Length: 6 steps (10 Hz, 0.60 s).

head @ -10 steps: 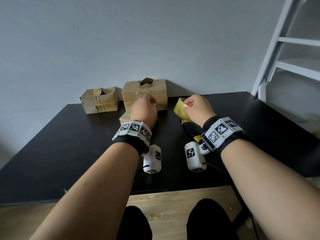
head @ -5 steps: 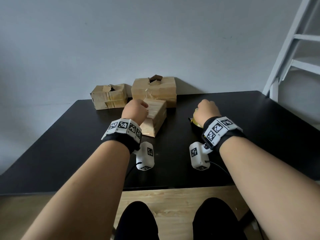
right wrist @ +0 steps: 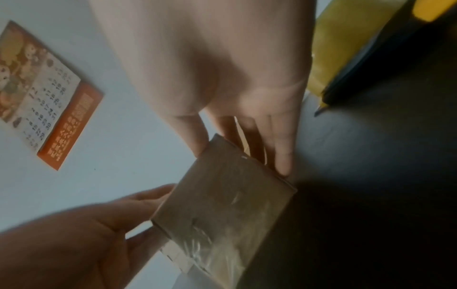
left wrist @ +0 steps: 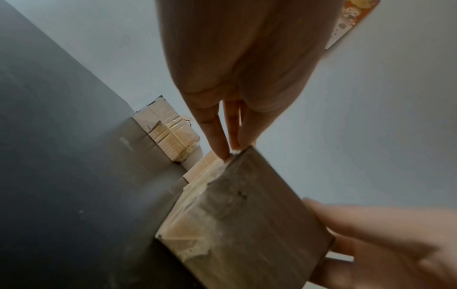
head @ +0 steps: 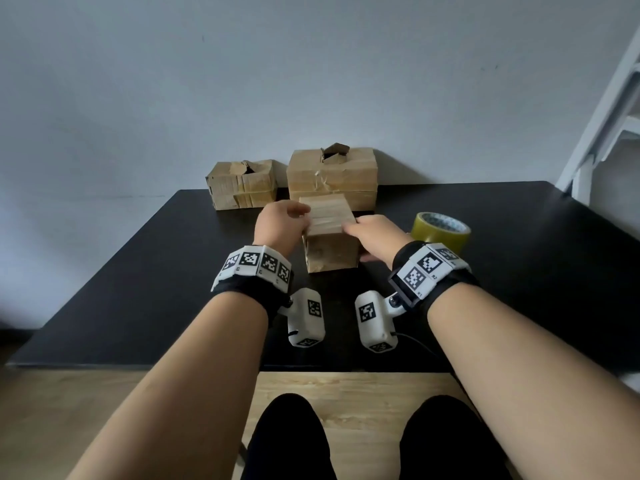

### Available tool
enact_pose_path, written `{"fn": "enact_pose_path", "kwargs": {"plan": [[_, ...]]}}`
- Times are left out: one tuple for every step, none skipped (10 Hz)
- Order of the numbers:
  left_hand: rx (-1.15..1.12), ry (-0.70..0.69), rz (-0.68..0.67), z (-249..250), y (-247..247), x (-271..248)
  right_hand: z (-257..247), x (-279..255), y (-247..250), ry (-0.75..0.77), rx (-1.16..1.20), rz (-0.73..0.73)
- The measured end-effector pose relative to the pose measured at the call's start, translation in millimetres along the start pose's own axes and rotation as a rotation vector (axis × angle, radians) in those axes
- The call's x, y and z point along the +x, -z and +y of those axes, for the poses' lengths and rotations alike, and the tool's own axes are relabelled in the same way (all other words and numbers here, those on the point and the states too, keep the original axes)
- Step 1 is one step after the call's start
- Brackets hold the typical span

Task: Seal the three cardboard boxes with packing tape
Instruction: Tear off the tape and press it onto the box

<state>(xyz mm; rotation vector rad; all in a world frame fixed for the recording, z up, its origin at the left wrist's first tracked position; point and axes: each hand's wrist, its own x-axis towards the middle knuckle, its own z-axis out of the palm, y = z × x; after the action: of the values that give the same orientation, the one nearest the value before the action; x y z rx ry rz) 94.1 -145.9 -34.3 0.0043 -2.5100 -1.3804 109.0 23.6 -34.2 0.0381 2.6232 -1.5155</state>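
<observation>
The table (head: 138, 289) is black and matt, and its far edge stands against a pale wall. Three cardboard boxes are on it. The small box (head: 242, 183) is at the far edge, on the left. Just beside it on the right is the large box (head: 332, 178), also at the wall; both have a torn flap on top. The third box (head: 332, 237) stands in front of the large box, nearer to the person. To the right of it, a little apart, lies the roll of yellow tape (head: 441, 230), flat on the table.
</observation>
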Motion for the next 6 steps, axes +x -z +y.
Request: {"fn": "enact_pose_path", "kwargs": {"plan": [[-0.053,0.168,-0.036,-6.1,-1.7,3.7,-2.3,1.4,2.0,-0.05,0.086,0.0],[-0.106,0.29,-0.146,-17.7,-9.1,3.9,-0.7,4.0,5.2,-0.096,0.218,0.019],[-0.315,0.322,-0.195,-5.0,-8.6,-5.5,1.7,3.2,10.6,-0.095,0.286,0.053],[-0.451,0.25,-0.174,2.2,-5.7,-1.9,0.1,2.7,13.0,-0.084,0.247,0.08],[-0.504,0.136,-0.085,6.0,-3.1,3.8,-3.9,2.7,15.7,-0.013,0.11,0.142],[-0.567,0.077,-0.082,10.4,-3.3,1.9,-8.8,0.1,19.1,0.049,0.188,0.146]]}}
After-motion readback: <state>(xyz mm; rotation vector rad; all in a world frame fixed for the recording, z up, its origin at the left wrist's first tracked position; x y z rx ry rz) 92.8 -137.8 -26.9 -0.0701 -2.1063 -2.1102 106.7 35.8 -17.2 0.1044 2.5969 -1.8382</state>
